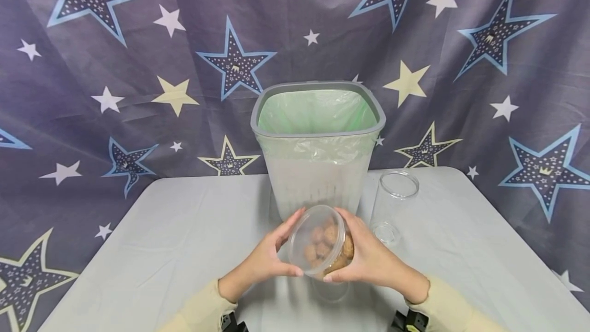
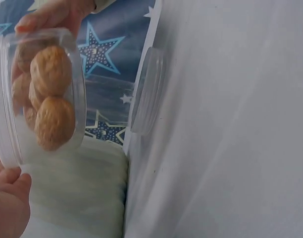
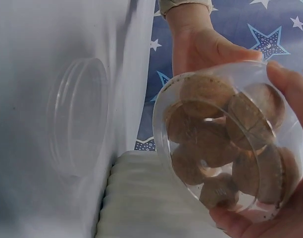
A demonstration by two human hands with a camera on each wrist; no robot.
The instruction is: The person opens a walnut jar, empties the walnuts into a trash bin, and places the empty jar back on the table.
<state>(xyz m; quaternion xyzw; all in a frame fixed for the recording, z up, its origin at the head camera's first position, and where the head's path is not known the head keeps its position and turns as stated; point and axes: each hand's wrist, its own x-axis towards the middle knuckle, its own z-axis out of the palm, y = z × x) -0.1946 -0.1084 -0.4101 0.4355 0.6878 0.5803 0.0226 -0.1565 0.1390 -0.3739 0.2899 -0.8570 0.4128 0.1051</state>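
Held in front of the bin is a short clear plastic jar of walnuts, tilted with its translucent lid facing the head camera. My left hand grips the lid's edge, thumb below and fingers above. From the other side my right hand holds the jar's body, its thumb low near the lid. The right wrist view shows the jar's round bottom with several walnuts behind it. Under the jar, a clear round lid lies on the table.
A pale bin with a grey rim and a plastic liner stands at the table's back middle. To its right is a tall clear jar. A star-patterned curtain hangs behind the white-covered table.
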